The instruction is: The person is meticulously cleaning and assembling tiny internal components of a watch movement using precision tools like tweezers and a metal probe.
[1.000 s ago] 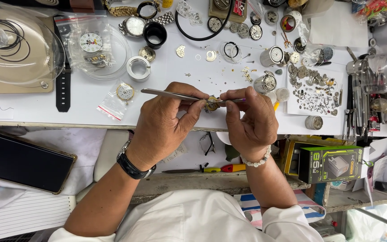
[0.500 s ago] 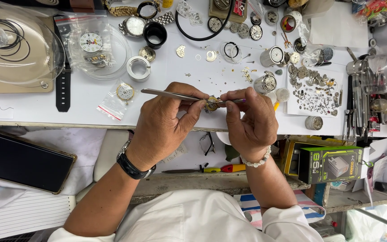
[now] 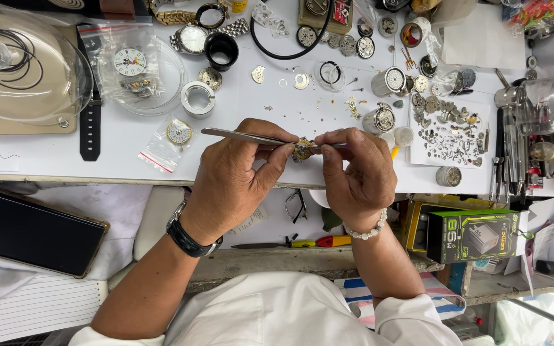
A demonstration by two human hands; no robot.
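Landmark = metal ring. Bare white benchtop below and left of it, w/ only a small bagged dial and a black strap there. Right of ring: scattered tiny parts, then a dense parts pile. Above ring: watches, black cup, tight.

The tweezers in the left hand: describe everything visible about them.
The tweezers are slim, straight and look like bare grey metal. They lie nearly level above the white worktop, blunt end pointing left past the knuckles, tips running right. The left hand pinches them between thumb and forefinger. Their tips meet a small round brass-coloured watch part, which the right hand steadies with its fingertips. Whether the tips grip the part or only touch it cannot be told.
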